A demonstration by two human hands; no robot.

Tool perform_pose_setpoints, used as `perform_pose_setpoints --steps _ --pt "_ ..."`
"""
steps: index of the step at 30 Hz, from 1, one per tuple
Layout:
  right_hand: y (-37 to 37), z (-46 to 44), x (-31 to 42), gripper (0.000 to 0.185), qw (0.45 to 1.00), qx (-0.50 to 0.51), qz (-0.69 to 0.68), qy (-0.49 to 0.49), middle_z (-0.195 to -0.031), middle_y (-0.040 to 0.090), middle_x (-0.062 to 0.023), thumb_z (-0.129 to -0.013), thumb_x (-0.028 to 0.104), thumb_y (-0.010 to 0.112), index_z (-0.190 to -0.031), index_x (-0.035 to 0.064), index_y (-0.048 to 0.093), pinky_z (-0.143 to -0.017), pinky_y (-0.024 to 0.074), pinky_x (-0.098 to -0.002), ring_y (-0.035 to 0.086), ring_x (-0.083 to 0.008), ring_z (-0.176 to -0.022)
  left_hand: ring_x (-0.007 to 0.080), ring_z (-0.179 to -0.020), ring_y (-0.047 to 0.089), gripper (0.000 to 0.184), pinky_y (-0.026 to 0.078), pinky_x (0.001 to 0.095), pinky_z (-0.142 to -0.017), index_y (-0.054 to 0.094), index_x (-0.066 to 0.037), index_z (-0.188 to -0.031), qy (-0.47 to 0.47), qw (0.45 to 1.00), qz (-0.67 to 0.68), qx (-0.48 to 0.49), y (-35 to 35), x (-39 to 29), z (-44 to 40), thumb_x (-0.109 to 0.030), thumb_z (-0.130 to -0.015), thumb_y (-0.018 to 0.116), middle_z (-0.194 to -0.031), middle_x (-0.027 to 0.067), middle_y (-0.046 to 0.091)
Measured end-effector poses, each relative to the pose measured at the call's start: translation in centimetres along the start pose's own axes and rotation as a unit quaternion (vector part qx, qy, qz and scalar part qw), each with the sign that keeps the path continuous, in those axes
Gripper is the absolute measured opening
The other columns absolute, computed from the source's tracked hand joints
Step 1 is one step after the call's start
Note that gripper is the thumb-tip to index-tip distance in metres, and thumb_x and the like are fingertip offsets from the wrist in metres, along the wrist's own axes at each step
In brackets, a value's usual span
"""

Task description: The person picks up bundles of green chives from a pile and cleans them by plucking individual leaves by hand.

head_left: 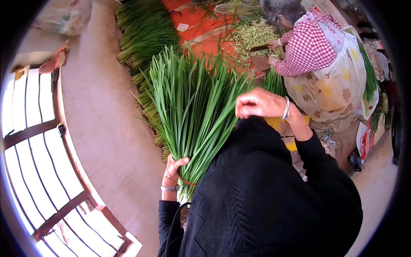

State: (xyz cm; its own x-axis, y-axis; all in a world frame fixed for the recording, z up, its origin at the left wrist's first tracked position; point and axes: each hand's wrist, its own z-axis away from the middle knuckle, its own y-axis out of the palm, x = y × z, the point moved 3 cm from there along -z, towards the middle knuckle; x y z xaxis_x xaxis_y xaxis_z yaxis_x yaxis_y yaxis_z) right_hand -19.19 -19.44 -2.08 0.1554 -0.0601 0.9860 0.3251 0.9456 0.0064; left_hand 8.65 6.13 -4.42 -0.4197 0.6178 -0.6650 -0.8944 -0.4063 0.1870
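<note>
A large bundle of long green leaves stands fanned out at the top, with a red band around its lower part. My left hand, with a watch on the wrist, is wrapped around the bundle's base just above the band. At the bundle's right edge is my right hand, a bracelet on its wrist. Its fingers are curled together against the leaf tips, and whatever they pinch is too small to make out.
Stacked green bundles lie behind, beside a red sheet. At upper right a co-worker in a checked top bends over cut pieces, holding a blade. A barred window is at left.
</note>
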Motion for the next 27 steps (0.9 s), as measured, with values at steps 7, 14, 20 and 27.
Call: perform_pose_setpoints --steps 7,14,20,27 --pt "-0.2 -7.5 1.9 0.015 0.959 -0.265 -0.050 -0.082 -0.076 0.062 -0.0012 -0.091 0.014 0.058 -0.095 -0.0004 0.062 -0.061 0.0464 -0.0252 0.055 -0.0070 -0.066 0.0156 -0.087 0.064 0.040 0.051 0.0299 -0.084 0.065 0.000 -0.106 0.041 0.999 -0.017 -0.008 -0.3 0.0 -0.3 -0.009 -0.069 0.078 -0.098 0.0062 0.069" --pt "0.9 -10.4 0.3 0.011 0.947 -0.297 -0.065 -0.108 -0.071 0.058 0.0009 -0.091 0.008 0.058 -0.095 -0.0012 0.063 -0.060 0.0457 -0.0240 0.053 -0.0064 -0.064 0.0149 -0.089 0.064 0.041 0.050 0.0303 -0.085 0.065 -0.001 -0.107 0.047 0.998 -0.042 -0.031 -1.6 0.7 -1.4 -0.006 -0.069 0.078 -0.100 0.0054 0.069" --pt "1.3 -10.8 2.7 0.011 0.936 -0.309 -0.069 -0.152 -0.072 0.060 0.0009 -0.091 0.007 0.059 -0.096 -0.0016 0.064 -0.059 0.0466 -0.0237 0.054 -0.0066 -0.063 0.0147 -0.090 0.064 0.047 0.049 0.0304 -0.088 0.065 -0.001 -0.109 0.042 0.996 -0.069 -0.035 -1.9 0.8 -1.6 -0.009 -0.067 0.083 -0.100 0.0054 0.069" --pt "1.8 -11.1 3.6 0.019 0.942 -0.313 0.010 -0.117 -0.072 0.069 -0.0077 -0.086 0.019 0.069 -0.087 0.0001 0.067 -0.061 0.0512 -0.0262 0.065 -0.0112 -0.065 0.0141 -0.089 0.064 0.047 0.050 0.0301 -0.087 0.065 -0.001 -0.108 0.063 0.991 -0.110 -0.041 -1.4 0.4 -1.7 -0.010 -0.066 0.083 -0.099 0.0052 0.069"
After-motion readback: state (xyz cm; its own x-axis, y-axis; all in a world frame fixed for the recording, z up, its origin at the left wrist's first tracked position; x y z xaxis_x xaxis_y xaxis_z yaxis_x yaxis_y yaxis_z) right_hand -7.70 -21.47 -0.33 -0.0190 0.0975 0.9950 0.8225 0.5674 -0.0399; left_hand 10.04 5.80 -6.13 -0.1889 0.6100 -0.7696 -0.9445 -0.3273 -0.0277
